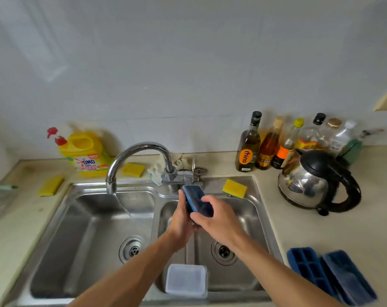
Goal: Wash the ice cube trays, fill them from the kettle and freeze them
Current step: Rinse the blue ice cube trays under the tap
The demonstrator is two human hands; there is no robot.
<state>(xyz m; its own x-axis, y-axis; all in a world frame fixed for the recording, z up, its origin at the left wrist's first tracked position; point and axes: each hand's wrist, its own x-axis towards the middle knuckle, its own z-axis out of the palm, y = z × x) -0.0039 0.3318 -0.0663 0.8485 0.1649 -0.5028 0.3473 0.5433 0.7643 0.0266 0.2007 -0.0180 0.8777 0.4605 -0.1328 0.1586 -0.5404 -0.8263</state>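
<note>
White tiled wall backs a pale counter [321, 235] with a double steel sink [77, 240] set into it. Both hands hold a blue ice cube tray [195, 197] above the divider between the two basins, tipped up on end. The left hand [181, 222] wraps it from below and from the side, and the right hand [219, 220] curls its fingers over the upper face. Water runs from the tap [141, 149] into the left basin, near the tray but not onto it. Two more blue trays [307, 267] lie side by side near the counter's front right corner, and the kettle [316, 182] stands toward the back right.

The held tray looks light and is probably plastic with a little flex. Wet, it is likely to be slippery, so a grip on the long rims seems surer than one on a flat face. Filled, it would be heavier and quick to spill, so it is best carried level by both short ends.
</note>
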